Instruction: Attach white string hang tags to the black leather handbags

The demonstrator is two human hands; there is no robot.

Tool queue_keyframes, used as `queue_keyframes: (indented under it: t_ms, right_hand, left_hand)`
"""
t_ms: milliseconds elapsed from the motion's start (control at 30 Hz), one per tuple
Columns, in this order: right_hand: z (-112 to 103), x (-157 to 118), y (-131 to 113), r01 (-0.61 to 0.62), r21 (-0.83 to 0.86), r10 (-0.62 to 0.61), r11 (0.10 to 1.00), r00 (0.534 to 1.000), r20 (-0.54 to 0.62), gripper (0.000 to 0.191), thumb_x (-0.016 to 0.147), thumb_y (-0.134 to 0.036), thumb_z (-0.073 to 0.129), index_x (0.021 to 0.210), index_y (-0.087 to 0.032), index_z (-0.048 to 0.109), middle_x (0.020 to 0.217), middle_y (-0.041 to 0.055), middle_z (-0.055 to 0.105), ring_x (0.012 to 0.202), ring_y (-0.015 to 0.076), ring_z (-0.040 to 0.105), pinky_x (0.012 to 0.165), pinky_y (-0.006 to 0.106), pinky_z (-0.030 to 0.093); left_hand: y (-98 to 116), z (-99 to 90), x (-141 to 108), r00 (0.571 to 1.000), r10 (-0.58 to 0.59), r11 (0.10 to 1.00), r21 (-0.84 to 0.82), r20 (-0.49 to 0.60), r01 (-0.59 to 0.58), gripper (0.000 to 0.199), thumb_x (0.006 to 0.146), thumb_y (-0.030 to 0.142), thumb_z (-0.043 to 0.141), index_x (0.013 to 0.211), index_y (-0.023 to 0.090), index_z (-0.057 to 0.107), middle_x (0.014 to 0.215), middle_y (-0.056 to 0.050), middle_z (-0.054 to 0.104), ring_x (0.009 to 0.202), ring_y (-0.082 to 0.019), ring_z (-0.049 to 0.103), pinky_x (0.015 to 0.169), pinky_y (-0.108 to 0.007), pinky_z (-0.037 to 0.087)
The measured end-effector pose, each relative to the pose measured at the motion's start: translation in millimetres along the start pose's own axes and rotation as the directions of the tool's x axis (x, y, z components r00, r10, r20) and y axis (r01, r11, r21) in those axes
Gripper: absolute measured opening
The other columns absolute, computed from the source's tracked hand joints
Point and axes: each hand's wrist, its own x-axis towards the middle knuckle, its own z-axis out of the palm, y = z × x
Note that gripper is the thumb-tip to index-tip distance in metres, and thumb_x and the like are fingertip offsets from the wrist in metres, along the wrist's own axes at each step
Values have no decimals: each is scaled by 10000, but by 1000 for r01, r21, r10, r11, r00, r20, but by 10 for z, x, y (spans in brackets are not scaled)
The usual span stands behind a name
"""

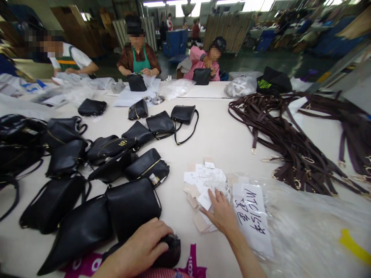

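My left hand (152, 243) is closed over a small black handbag (171, 251) near the front edge of the table. Its thumb and fingers curve around the bag's top, and my forearm hides part of it. My right hand (218, 208) rests with fingers spread on a loose pile of white and beige paper tags (197, 181) with thin strings. A white tag (205, 200) lies under its fingertips. Just left of the pile, a flat black bag (131, 208) leans against other black bags.
Several black bags (68, 158) crowd the left side. Dark brown straps with metal clasps (285, 135) are heaped at right. A clear plastic bag (313, 231) with a handwritten sheet (252, 216) lies at lower right. Three people (139, 58) sit across the table; two handle black bags.
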Motion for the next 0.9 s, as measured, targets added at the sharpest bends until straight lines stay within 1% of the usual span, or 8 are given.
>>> queue_keyframes:
  t_ms: [133,233,333,467,533,633,733,900]
  right_hand:
    - [6,-2,-88,-6,66,8,998,999,-38,708,871,-526,557,1419,-90,451,1517,263,390,1386,463,350,1056,621,360]
    - [-72,1,-69,-14,380,61,925,992,-112,513,881,-435,509,1290,-139,602,1502,205,443,1393,438,352,1094,633,288]
    - [-257,40,92,-91,698,246,711,961,-126,427,843,-516,529,1070,-208,719,1310,155,649,1290,406,491,1102,594,303]
    - [-527,126,331,-227,822,444,523,895,-35,539,796,-679,539,763,-178,734,775,166,760,918,396,681,921,568,486]
    - [-627,159,363,-206,892,457,402,890,0,584,812,-698,501,824,-160,729,783,145,769,840,345,713,828,509,559]
    - [-734,166,301,-109,994,420,7,903,96,522,792,-627,606,1023,-167,692,1013,120,775,929,281,728,787,418,607]
    - [-828,110,202,-66,943,386,-326,901,197,434,738,-523,740,957,-149,715,981,129,783,937,271,734,806,391,615]
    - [-1025,-34,17,-51,935,378,-350,906,190,428,739,-536,745,937,-157,730,959,160,784,900,304,744,834,468,614]
  left_hand:
    - [16,-2,6,1000,-8,1000,5,-7,8,291,887,166,523,1141,252,633,1109,-37,653,1061,-216,564,995,-385,437]
    - [37,-34,-18,1000,-6,1000,-21,-9,6,288,879,166,526,1130,255,635,1101,-33,654,1053,-209,575,984,-371,446]
    - [50,-95,-23,1000,8,997,-76,-23,-10,296,876,184,529,1143,256,634,1127,-29,659,1067,-198,589,1000,-351,446]
    - [127,-208,73,994,64,991,-110,-89,-73,298,879,227,530,1157,243,638,1182,-41,663,1103,-201,592,1029,-347,435]
    - [206,-269,164,992,80,988,-126,-98,-92,308,870,231,530,1155,236,645,1156,-46,676,1052,-200,610,1001,-348,452]
    - [330,-326,332,993,99,974,-197,-66,-111,320,847,229,532,1136,219,668,1072,-47,697,942,-188,631,913,-327,486]
    - [410,-295,533,991,120,953,-273,-55,-130,334,832,218,517,1124,209,681,1052,-50,700,922,-187,628,856,-314,494]
    - [540,-113,940,979,170,883,-423,-115,-203,654,787,193,566,1426,194,428,1260,-122,616,1002,-211,616,854,-350,492]
